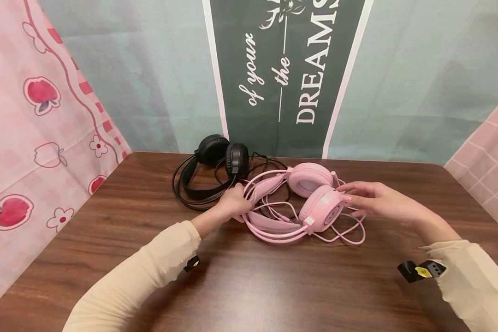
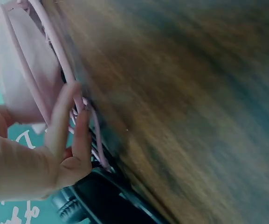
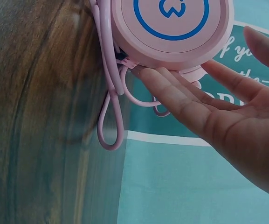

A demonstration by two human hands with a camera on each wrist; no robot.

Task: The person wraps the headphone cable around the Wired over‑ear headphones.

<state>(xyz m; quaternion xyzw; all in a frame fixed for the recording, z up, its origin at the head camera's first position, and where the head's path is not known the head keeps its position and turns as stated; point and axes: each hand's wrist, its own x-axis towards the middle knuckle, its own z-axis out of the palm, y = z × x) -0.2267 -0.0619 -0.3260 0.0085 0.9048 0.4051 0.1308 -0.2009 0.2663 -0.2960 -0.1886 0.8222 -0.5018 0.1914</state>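
Pink headphones (image 1: pixel 323 207) lie at the middle of the table, their ear cups to the right and their double-band headband to the left. My left hand (image 1: pixel 235 201) grips the headband at its left end; in the left wrist view its fingers (image 2: pixel 80 135) curl at the thin pink band (image 2: pixel 55 42). On the other side, my right hand (image 1: pixel 382 203) reaches to the near ear cup with extended fingers. The right wrist view shows those fingertips right at the lower edge of the ear cup (image 3: pixel 171 51). Loops of pink cable (image 1: pixel 357 235) trail beside and between the cups.
Black headphones (image 1: pixel 211 170) with a black cable lie behind and left of the pink ones, close to my left hand. The brown wooden table (image 1: pixel 249 286) ends at a printed cloth backdrop (image 1: pixel 149 92). A pink patterned curtain (image 1: pixel 33 152) hangs along the left.
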